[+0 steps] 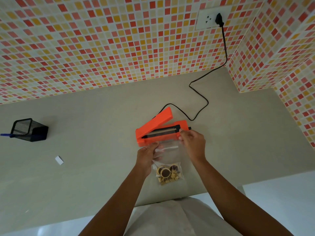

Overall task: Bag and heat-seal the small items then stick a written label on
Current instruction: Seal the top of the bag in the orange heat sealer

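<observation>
A clear plastic bag (pixel 170 156) lies on the grey counter (pixel 95 147) with several small brown and tan round items (pixel 167 173) bunched at its near end. My left hand (pixel 147 155) pinches the bag's left top corner. My right hand (pixel 191 142) pinches its right top corner. The bag's open end sits at the front of an orange heat sealer (pixel 162 129), whose lid is raised and whose black sealing strip is exposed. A small white label (pixel 59 160) lies on the counter to the left.
A black mesh pen holder (pixel 29 129) with a blue pen (pixel 5 134) lies tipped at the far left. The sealer's black cord (pixel 201 97) runs across the counter up to a wall socket (pixel 211 18). Tiled walls close the back and right.
</observation>
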Available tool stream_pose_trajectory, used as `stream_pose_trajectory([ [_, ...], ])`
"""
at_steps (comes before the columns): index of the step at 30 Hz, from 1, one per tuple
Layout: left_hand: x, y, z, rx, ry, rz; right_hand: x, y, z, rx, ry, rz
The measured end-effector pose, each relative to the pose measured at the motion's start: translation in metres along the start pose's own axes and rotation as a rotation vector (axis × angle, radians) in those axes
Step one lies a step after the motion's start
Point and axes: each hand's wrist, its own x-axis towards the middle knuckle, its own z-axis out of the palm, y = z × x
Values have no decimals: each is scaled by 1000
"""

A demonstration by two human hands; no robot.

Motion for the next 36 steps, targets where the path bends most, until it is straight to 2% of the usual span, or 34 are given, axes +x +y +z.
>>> stream_pose_trajectory([
  [4, -1, 1, 1, -5, 1, -8, 4, -31, -10, 40, 31, -118],
  [9, -5, 2, 4, -22, -8, 5, 9, -79, -19, 157, -58, -201],
  [16, -6, 3, 4, -20, 3, 1, 4, -119, -12, 24, -178, -327],
  [21, -4, 2, 3, -8, 10, 4, -1, -117, -2, -57, -213, -339],
  [36, -2, 1, 0, 4, 13, -6, 16, -91, -13, -111, -89, -258],
])
